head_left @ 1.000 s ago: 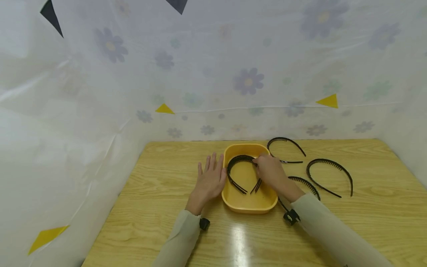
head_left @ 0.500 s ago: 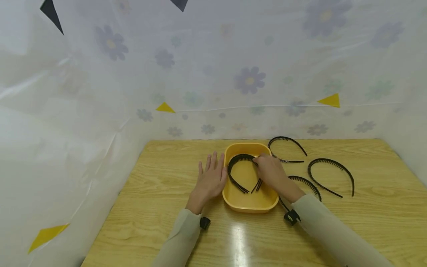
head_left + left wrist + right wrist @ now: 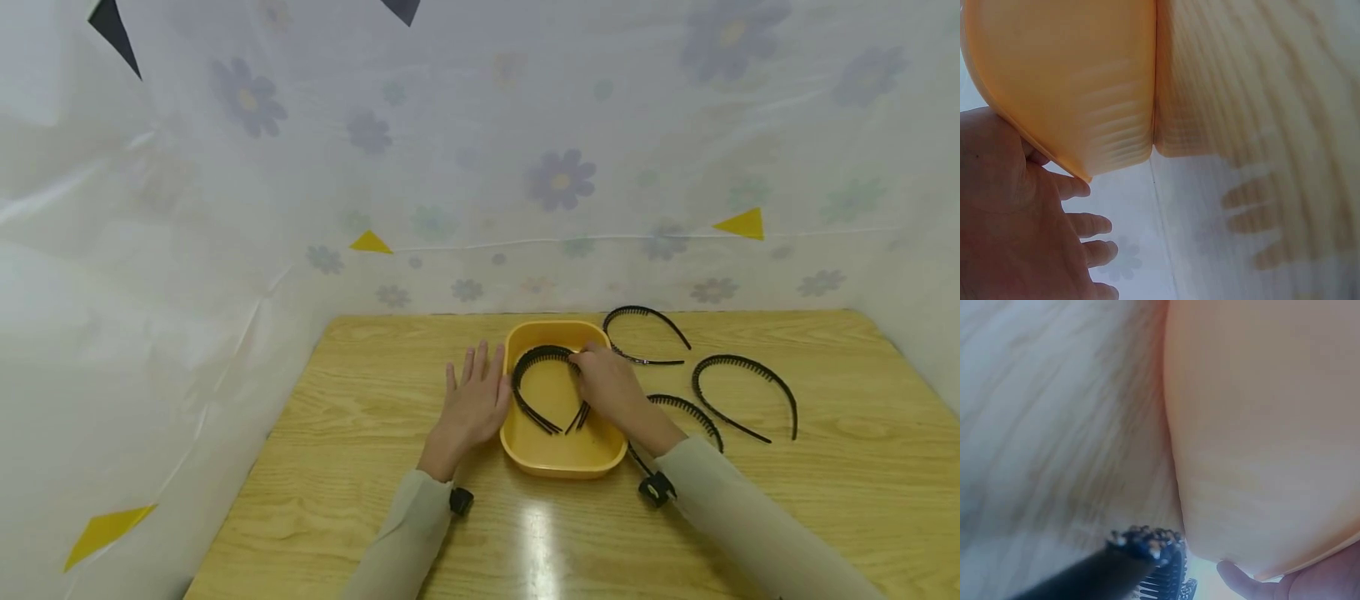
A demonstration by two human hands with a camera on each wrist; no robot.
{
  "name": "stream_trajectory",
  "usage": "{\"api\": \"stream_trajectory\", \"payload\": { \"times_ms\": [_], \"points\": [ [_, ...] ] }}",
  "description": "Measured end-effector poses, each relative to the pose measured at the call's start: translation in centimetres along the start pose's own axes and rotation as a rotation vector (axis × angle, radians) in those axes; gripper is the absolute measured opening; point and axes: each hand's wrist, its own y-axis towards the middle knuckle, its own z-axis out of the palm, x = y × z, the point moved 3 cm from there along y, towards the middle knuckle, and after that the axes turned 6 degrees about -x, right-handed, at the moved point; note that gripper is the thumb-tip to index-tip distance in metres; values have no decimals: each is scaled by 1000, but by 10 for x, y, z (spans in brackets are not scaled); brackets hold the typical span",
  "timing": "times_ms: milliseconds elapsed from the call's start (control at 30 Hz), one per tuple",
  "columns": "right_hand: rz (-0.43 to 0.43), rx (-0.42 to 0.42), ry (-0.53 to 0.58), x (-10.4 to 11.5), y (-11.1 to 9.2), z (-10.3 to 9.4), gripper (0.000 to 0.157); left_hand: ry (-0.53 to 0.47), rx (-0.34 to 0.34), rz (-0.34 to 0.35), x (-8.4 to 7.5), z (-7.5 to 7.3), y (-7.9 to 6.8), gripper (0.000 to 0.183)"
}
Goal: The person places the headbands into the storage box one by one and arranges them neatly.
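A yellow plastic basin (image 3: 562, 462) stands on the wooden table, with several black toothed headbands (image 3: 525, 375) nested together inside it. My right hand (image 3: 611, 385) reaches over the basin's right rim, its fingers curled on the right side of these headbands. Its fingertips are partly hidden in the head view. Fingers straight and spread, my left hand (image 3: 472, 408) rests against the basin's left rim. In the left wrist view, the thumb of the left hand (image 3: 1022, 206) is partly behind the rim of the basin (image 3: 1104, 81).
Three more black headbands lie on the table to the right: one at the back (image 3: 660, 317), one farther right (image 3: 783, 392) and one partly under the right forearm (image 3: 690, 408). A pale flowered sheet (image 3: 480, 275) closes off the table's back.
Both hands keep their places at the basin. The lower ends of the nested headbands sit slightly closer together than a second ago.
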Motion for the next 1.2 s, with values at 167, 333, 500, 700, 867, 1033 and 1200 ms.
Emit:
{"api": "stream_trajectory", "payload": {
  "times_ms": [167,333,500,700,867,1033,1200],
  "points": [
    [-35,-49,-20,0,0,-1,18,10,-1,2,0,0,-1,58],
    [-54,-72,-34,1,-1,-2,16,14,0,-1,-2,-2,-1,58],
    [-58,-72,-40,1,0,-3,17,10,5,-1,-1,-2,-1,59],
    [-43,-66,-46,0,-1,-3,17,2,18,-5,3,4,2,59],
    [-31,-38,-78,2,-2,-5,16,4,34,-15,3,5,3,59],
    [-42,-27,-65,4,-2,-14,19,15,36,-16,3,4,4,59],
    [-8,-19,59,1,-5,-29,25,26,48,-24,2,3,3,60]
  ]
}}
